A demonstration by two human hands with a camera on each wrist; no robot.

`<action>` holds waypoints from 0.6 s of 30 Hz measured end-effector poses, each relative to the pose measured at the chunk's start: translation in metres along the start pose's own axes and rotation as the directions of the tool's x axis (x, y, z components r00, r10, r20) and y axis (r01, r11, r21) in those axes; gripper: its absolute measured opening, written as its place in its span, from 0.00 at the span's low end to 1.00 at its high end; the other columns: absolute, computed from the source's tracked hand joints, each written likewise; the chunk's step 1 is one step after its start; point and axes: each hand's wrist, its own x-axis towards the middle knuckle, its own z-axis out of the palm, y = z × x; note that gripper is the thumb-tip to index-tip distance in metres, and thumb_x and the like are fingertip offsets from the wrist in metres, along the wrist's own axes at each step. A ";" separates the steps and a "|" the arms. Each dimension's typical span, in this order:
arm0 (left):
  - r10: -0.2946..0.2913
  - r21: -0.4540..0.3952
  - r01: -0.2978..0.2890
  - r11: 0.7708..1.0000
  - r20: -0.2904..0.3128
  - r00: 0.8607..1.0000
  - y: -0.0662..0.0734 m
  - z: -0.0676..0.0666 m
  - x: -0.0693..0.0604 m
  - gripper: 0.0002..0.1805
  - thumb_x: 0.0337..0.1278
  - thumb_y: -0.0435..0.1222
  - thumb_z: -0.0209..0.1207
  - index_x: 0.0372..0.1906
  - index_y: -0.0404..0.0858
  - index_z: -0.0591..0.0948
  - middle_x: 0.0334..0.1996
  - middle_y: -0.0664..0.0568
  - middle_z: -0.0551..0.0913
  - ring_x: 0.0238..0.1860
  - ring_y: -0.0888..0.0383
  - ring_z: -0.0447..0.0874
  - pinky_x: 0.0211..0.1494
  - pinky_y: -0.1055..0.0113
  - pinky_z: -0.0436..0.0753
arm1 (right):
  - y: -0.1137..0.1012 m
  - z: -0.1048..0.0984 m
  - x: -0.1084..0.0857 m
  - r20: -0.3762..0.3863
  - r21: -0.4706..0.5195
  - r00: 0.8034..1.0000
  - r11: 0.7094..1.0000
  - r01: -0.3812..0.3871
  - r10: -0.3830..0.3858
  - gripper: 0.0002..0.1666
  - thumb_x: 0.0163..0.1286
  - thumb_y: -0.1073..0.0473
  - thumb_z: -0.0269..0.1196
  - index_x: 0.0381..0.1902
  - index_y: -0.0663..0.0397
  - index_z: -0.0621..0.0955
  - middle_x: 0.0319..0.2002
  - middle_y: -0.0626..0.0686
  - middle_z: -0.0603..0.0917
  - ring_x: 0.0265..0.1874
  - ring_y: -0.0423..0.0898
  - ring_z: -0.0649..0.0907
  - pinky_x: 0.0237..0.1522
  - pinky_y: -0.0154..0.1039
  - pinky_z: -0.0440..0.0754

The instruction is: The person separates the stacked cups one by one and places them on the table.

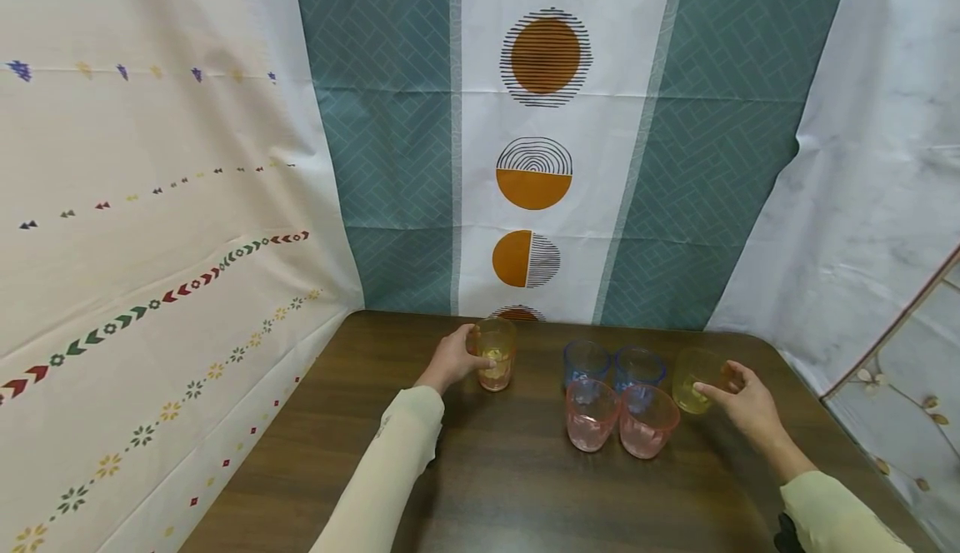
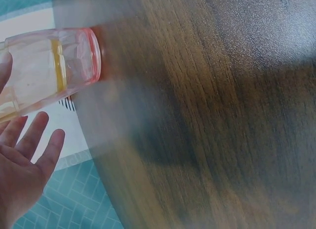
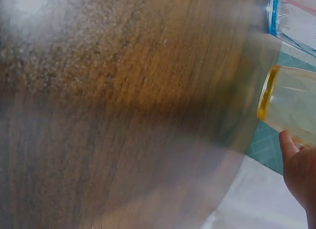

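Observation:
A yellow glass [image 1: 498, 336] stands inside a pink glass [image 1: 494, 380] at the left of the group; the pink base [image 2: 94, 56] shows with the yellow one within it in the left wrist view. My left hand [image 1: 454, 359] holds the yellow glass from its left side, thumb across the front. Over on the right, a second yellow glass [image 1: 692, 382] is upright on the table, and my right hand [image 1: 750, 407] grips it from the right with its thumb in front. Part of that hand is cut off in the right wrist view.
Between the hands, two blue glasses [image 1: 586, 360] stand behind two pink glasses [image 1: 591, 420], close together. The dark wooden table [image 1: 510, 486] ends at a patterned curtain [image 1: 532, 203] behind and a white printed cloth [image 1: 187, 345] on the left.

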 end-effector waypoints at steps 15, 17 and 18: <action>-0.005 0.009 0.005 1.000 0.003 1.000 -0.002 0.001 0.000 0.44 0.48 0.40 0.76 0.70 0.36 0.67 0.65 0.42 0.73 0.62 0.44 0.74 0.64 0.48 0.75 | 0.009 0.005 0.001 0.051 0.003 0.998 1.000 -0.021 0.021 0.60 0.67 0.44 0.67 0.73 0.78 0.46 0.70 0.79 0.55 0.67 0.76 0.60 0.62 0.66 0.66; -0.004 0.005 0.004 1.000 0.002 1.000 -0.002 0.001 0.000 0.44 0.49 0.40 0.75 0.70 0.37 0.67 0.65 0.42 0.73 0.62 0.44 0.74 0.64 0.48 0.75 | 0.010 0.005 0.000 0.063 0.012 0.998 1.000 -0.026 0.025 0.60 0.67 0.44 0.67 0.73 0.78 0.46 0.70 0.79 0.54 0.67 0.77 0.59 0.63 0.67 0.65; -0.004 0.003 0.004 1.000 0.002 1.000 -0.002 0.001 0.000 0.44 0.49 0.40 0.75 0.70 0.37 0.67 0.65 0.42 0.73 0.62 0.44 0.74 0.64 0.48 0.75 | 0.010 0.005 0.000 0.067 0.017 0.997 1.000 -0.025 0.023 0.60 0.68 0.45 0.67 0.73 0.78 0.45 0.70 0.79 0.55 0.67 0.77 0.58 0.63 0.67 0.65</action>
